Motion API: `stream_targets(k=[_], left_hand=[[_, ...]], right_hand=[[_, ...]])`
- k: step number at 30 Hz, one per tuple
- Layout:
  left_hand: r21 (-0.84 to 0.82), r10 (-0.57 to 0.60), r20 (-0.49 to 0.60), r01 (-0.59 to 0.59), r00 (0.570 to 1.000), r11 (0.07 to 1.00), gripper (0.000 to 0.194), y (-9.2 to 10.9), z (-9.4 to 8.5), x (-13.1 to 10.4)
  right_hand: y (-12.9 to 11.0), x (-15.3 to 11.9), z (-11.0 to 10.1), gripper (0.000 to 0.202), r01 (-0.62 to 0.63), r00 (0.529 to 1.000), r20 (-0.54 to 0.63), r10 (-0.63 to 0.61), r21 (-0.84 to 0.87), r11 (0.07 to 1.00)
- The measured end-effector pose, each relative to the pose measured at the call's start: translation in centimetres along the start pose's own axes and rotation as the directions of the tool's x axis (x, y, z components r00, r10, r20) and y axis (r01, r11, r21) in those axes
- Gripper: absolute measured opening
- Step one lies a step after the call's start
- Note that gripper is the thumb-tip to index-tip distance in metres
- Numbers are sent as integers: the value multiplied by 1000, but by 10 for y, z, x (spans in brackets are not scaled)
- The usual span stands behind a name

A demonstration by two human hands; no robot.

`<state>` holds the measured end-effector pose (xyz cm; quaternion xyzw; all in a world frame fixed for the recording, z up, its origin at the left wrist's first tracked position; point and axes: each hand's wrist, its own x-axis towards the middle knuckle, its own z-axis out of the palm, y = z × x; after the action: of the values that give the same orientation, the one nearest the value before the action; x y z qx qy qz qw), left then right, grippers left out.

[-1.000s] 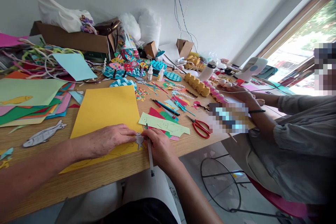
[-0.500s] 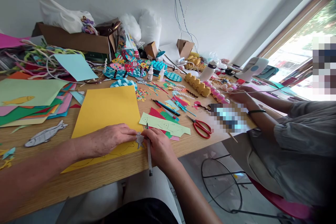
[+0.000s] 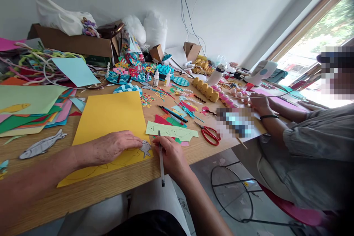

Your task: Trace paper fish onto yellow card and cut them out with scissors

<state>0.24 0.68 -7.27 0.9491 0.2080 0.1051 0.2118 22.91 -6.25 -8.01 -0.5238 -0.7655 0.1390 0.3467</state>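
My left hand (image 3: pixel 114 147) lies flat on a yellow sheet of paper (image 3: pixel 112 114), fingers stretched out, its fingertips at the edge of a small grey fish cutout (image 3: pixel 145 149). Pencil-like outlines run along the sheet's near edge, partly under my forearm. In my right hand (image 3: pixel 173 156) is a clear-barrelled pen (image 3: pixel 162 169), its tip pointing away from me, just right of the cutout. Beyond that hand a pale green paper strip (image 3: pixel 182 132) with drawn fish rests on coloured scraps. A larger grey fish cutout (image 3: pixel 42 144) lies left of the yellow sheet.
Red-handled scissors (image 3: pixel 210 135) and several pens (image 3: pixel 174 113) lie to the right. Coloured paper (image 3: pixel 55 116) is stacked at left. Glue bottles (image 3: pixel 156 79) and egg-carton strips (image 3: pixel 206 89) stand farther back. At right, another person's hand (image 3: pixel 260 103) rests over the table.
My right hand with the pen has moved slightly right, away from the small fish cutout, which now shows more fully. My left hand stays on the yellow sheet. The view has shifted slightly.
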Motion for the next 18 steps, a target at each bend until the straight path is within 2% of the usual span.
stream_targets(k=[7,18], left_hand=[[29,76,38,-77,996,997,42,-4,1,0],[37,46,30,-47,998,998,39,8,-4,2]], right_hand=[[-6,1,-1,22,12,1000,23,-11,-48,999],[-9,5,2,23,-16,995,102,23,-68,998]])
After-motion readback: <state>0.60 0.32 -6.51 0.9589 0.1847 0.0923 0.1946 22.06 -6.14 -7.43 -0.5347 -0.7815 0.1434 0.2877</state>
